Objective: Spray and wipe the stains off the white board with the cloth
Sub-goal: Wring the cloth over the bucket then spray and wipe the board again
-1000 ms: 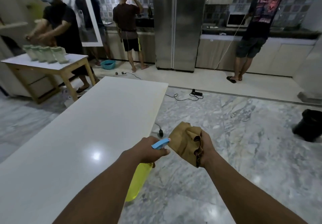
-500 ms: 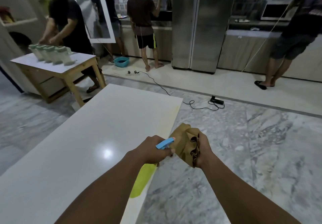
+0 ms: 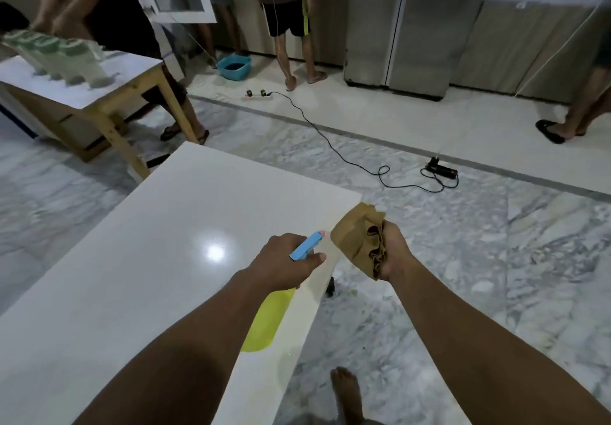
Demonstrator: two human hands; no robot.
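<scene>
Both hands are full: left hand (image 3: 282, 264) fingers wrap the spray bottle (image 3: 264, 320) over the white board (image 3: 132, 259); right hand (image 3: 395, 252) fingers bunch the cloth (image 3: 355, 236).

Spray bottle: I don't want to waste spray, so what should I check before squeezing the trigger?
1. Left hand grips spray bottle: ok.
2. Nozzle above white board: ok, near its right edge.
3. Right hand holds cloth, bunched: ok.
4. Spray path clear: not ok, nozzle points towards cloth.
5. Stains located: cannot tell, none plainly visible.
</scene>
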